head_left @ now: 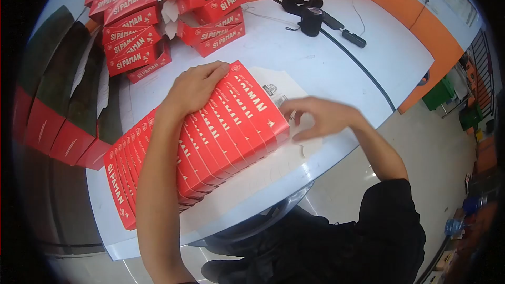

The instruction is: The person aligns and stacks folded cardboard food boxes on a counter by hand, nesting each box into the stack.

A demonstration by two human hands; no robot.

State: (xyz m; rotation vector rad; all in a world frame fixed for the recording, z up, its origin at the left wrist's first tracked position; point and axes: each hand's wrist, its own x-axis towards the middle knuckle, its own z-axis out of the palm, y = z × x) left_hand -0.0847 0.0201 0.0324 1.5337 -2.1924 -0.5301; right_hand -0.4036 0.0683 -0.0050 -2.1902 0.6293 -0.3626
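Head camera: what are the edges like around that row of red boxes?

"I see the white table with its near edge running close along the row's near side. Past the row's far right, bare tabletop stretches to a black device, well apart."

"And the tighter side?"

"Beyond the row's left part I have stacked red boxes; a pale flat carton lies just past its right end."

"Where does the row sit against the hands?"

"On the table, slanting under the left hand, with its right end just beside the right hand."

"Their state?"

"The left lies across the row's top, touching; I can't tell whether it grips. The right looks released and slightly blurred, thumb and fingers parted in a curve; I can't tell whether a fingertip touches the end box."
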